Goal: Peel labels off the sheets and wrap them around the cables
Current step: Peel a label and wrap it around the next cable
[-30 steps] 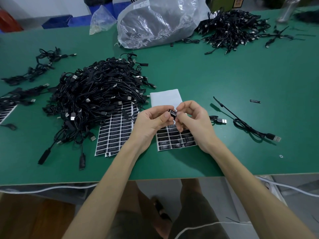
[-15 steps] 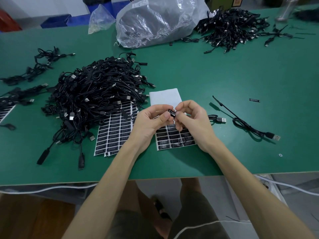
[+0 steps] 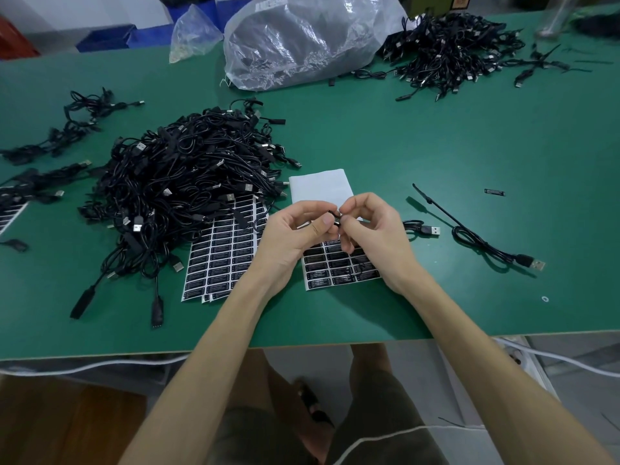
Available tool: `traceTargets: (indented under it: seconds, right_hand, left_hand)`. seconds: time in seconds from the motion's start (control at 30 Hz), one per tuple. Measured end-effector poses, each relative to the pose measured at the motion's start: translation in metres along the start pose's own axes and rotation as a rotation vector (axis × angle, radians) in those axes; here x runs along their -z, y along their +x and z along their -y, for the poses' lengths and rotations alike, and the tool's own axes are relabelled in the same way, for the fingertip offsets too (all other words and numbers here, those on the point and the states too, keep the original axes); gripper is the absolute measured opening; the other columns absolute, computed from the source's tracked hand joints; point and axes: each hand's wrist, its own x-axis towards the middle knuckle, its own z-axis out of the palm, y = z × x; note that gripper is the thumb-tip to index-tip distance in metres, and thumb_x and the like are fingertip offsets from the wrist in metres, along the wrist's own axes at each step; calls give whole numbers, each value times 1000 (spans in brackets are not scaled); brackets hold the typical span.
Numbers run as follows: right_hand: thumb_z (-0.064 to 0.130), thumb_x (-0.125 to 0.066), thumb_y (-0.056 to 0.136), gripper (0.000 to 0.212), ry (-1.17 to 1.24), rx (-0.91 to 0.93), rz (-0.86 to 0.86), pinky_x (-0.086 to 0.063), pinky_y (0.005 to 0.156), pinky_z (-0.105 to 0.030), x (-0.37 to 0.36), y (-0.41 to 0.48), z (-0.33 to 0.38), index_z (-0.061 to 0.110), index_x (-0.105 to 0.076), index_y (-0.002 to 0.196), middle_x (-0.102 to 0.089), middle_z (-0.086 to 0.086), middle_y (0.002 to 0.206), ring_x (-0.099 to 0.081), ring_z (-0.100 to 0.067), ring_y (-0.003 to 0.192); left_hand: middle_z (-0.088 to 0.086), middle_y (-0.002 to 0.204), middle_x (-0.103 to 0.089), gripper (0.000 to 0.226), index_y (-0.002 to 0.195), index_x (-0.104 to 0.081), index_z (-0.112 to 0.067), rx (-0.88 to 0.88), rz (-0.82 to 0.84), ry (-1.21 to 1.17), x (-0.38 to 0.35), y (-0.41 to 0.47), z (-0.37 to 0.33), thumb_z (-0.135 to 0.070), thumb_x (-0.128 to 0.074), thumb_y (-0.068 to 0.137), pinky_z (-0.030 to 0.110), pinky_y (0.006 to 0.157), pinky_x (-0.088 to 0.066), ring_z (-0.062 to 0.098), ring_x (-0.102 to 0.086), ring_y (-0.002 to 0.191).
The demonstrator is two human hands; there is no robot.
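A thin black cable (image 3: 335, 219) is held just above the bench (image 3: 436, 146), in the middle near the front edge, with a small black label on it where the two hands meet. How far the label is wrapped cannot be told. The left hand (image 3: 295, 236) pinches this spot between thumb and curled fingers (image 3: 318, 229). The right hand (image 3: 375, 229) pinches it from the other side, its fingers also curled in tight. The cable runs out to the right of the right hand and ends in a USB plug (image 3: 431, 230) lying on the bench.

Directly under the hands lies a label sheet (image 3: 335, 266). Its near rows are full of black labels and its far part is bare white. Just to the left, a fanned stack of label sheets (image 3: 224, 256) sits partly under a big heap of black USB cables (image 3: 181, 182).

To the right, a single coiled cable (image 3: 479, 239) lies apart, and a loose label (image 3: 494, 192) lies beyond it. Further cables (image 3: 77, 122) and another sheet (image 3: 10, 213) lie at the left edge. At the far side are a large clear plastic bag (image 3: 308, 38), a smaller bag (image 3: 193, 31) and a second cable heap (image 3: 449, 52).
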Motion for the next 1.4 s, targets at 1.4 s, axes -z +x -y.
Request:
traceTargets:
  seconds: [1.4]
  right_hand:
    - [19, -59, 102, 7, -158, -52, -110, -44, 49, -21, 1, -1, -2, 23, -63, 98, -65, 14, 85, -60, -12, 51]
  left_hand:
    - [13, 96, -78, 16, 107, -73, -3, -94, -278, 122, -1, 0, 5, 0, -73, 91, 28, 70, -56, 13, -65, 69]
